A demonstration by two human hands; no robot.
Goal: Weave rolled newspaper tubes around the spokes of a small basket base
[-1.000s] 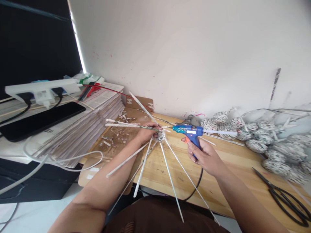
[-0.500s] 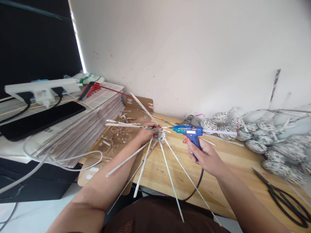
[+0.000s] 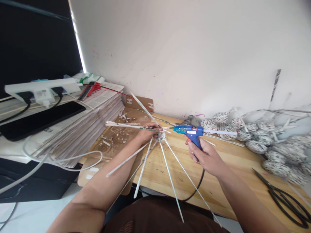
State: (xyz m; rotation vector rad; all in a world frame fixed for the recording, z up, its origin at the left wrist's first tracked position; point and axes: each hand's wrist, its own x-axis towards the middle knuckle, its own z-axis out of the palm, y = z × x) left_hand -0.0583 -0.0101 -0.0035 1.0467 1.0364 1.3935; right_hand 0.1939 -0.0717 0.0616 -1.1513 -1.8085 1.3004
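Observation:
In the middle of the head view, my left hand (image 3: 148, 132) is closed around a small woven paper piece (image 3: 160, 136). Long rolled newspaper sticks (image 3: 170, 179) fan out from it, several toward my lap and others to the left and up. My right hand (image 3: 202, 153) grips a blue hot glue gun (image 3: 188, 130) by its handle, fingers by the orange trigger. The nozzle points left, close to the woven piece; whether it touches is too small to tell. A white glue stick (image 3: 220, 132) sticks out of the gun's back.
Black scissors (image 3: 282, 194) lie at the right of the wooden table (image 3: 225, 187). Woven paper balls (image 3: 257, 136) are heaped by the wall. At left, a newspaper stack (image 3: 97, 119) carries a phone (image 3: 43, 119), power strip (image 3: 43, 90) and red-handled cutter (image 3: 91, 89). Paper scraps lie on cardboard (image 3: 114, 137).
The glue gun and my right hand have shifted very slightly to the right. My left hand and the woven piece have stayed almost in place.

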